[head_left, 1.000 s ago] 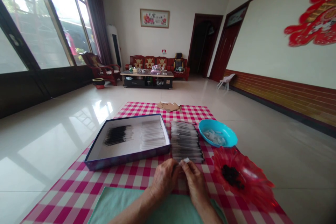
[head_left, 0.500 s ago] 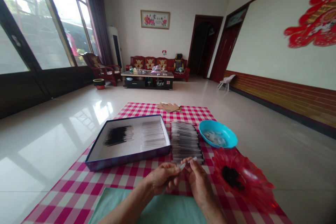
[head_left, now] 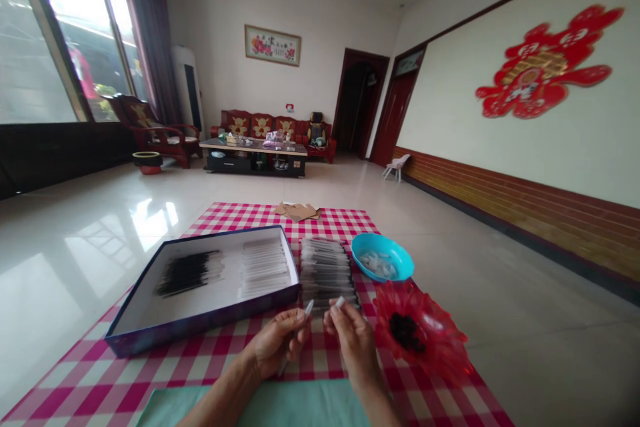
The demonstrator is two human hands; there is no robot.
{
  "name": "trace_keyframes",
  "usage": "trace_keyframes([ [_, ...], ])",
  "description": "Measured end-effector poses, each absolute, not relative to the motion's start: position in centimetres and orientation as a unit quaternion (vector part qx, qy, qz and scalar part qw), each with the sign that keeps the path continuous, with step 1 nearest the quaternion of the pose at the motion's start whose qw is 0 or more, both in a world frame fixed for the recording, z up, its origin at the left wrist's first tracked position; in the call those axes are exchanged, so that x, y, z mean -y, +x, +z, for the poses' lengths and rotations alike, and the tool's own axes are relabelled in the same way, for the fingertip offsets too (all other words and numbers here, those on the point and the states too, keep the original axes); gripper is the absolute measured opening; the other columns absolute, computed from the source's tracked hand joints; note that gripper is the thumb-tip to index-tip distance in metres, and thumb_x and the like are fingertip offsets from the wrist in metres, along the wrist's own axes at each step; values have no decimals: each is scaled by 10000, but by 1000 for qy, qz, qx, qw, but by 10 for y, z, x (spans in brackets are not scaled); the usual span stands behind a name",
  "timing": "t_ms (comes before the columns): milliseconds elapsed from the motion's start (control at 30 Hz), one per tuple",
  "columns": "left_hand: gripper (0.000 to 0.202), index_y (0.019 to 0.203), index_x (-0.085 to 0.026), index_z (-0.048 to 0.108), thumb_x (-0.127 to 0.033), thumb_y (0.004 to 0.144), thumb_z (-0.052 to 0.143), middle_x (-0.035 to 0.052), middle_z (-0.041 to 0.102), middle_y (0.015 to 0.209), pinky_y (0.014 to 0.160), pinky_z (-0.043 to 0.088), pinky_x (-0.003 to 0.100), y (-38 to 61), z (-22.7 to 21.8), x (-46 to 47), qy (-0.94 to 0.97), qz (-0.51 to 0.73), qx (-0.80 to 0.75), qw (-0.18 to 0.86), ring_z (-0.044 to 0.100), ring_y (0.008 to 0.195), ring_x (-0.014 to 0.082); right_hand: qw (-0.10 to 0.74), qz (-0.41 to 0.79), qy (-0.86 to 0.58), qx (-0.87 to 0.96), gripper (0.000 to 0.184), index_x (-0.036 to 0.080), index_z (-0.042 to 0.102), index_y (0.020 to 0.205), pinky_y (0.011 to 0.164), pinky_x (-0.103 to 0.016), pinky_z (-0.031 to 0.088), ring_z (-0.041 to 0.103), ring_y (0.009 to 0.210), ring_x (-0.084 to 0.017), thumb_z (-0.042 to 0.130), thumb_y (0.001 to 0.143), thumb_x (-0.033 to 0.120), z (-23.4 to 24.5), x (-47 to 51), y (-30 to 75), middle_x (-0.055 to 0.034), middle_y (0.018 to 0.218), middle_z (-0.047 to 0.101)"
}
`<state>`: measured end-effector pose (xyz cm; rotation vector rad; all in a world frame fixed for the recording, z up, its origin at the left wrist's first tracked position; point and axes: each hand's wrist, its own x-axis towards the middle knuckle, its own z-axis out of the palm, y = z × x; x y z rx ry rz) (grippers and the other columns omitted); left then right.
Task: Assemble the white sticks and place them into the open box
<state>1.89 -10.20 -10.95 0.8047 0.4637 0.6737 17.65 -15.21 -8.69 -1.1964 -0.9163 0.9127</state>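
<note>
My left hand (head_left: pixel 281 340) is closed around a slim translucent pen barrel, its pale tip (head_left: pixel 309 308) sticking up past the thumb. Between thumb and fingers my right hand (head_left: pixel 351 333) pinches a small whitish pen cap (head_left: pixel 341 301). A short gap separates the cap from the barrel. Just beyond both hands lies a row of pens (head_left: pixel 327 267), side by side. To their left, a shallow box (head_left: pixel 200 327) holds thin black sticks (head_left: pixel 187 272) with pale ends and a row of clear barrels (head_left: pixel 265 267).
A blue bowl (head_left: pixel 404 260) with whitish caps stands right of the pens. Nearer, a red petal-edged bowl (head_left: pixel 440 333) holds small black pieces. Cardboard scraps (head_left: pixel 299 211) lie at the far end of the checked tablecloth (head_left: pixel 220 213); a green cloth (head_left: pixel 320 403) lies in front.
My hands have drawn apart, so the cap and the barrel tip are now farther from each other. The camera view has turned to the right.
</note>
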Motion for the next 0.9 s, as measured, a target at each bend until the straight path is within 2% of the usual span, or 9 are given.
trace_keyframes([
  [67,258,806,-149,505,-337,750,672,-45,506,586,361,200,152,19,-111,101,371,316,-213,847,352,401,23,595,336,-565,462,381,179,670,946,598,-286,487,616,636,-190,595,756,500,-67,146,189,-34,685,679],
  [133,242,834,-146,515,-297,736,677,-38,519,610,374,215,152,20,-112,100,360,314,-208,854,375,418,26,506,221,-627,549,351,183,686,924,565,-259,451,594,612,-176,530,801,473,-47,134,211,-29,666,673],
  [200,238,839,-144,521,-264,712,682,-30,532,624,386,231,153,20,-113,100,350,315,-203,858,396,432,31,426,107,-683,584,273,211,698,791,574,-247,414,579,615,-166,530,790,425,-29,118,238,-10,646,669],
  [267,233,837,-141,528,-244,695,681,-21,545,628,392,245,156,20,-114,99,344,320,-200,860,415,441,39,400,71,-714,570,219,207,671,632,558,-256,376,554,580,-169,572,737,371,-18,98,267,-6,554,627],
  [367,217,846,-138,542,-220,692,670,-14,560,633,399,268,162,20,-116,99,340,322,-197,861,427,444,45,359,40,-761,539,262,199,592,464,535,-263,351,548,524,-176,570,697,318,-14,72,303,-14,436,561],
  [500,200,852,-137,553,-205,700,663,-12,567,641,403,276,164,20,-115,100,340,323,-199,860,428,445,43,332,19,-802,496,148,168,663,618,569,-285,404,626,621,-236,559,658,264,-14,56,322,-79,572,665],
  [600,189,832,-131,556,-195,691,666,-10,567,635,402,276,163,20,-112,101,337,320,-196,863,431,443,42,337,19,-793,507,243,141,693,821,660,-314,457,659,755,-267,551,663,259,-13,63,309,-119,746,720],
  [733,213,856,-122,567,-206,692,673,0,579,635,399,285,159,20,-106,102,334,319,-196,865,449,443,45,375,39,-734,566,316,175,675,946,788,-300,483,660,896,-234,499,748,346,-26,95,257,-90,928,725],
  [900,307,990,-145,567,-296,742,665,-15,576,601,371,293,159,18,-106,101,336,341,-196,856,462,417,59,471,156,-655,570,407,166,648,989,614,-283,543,690,682,-217,419,828,461,-78,138,187,-77,796,736],
])
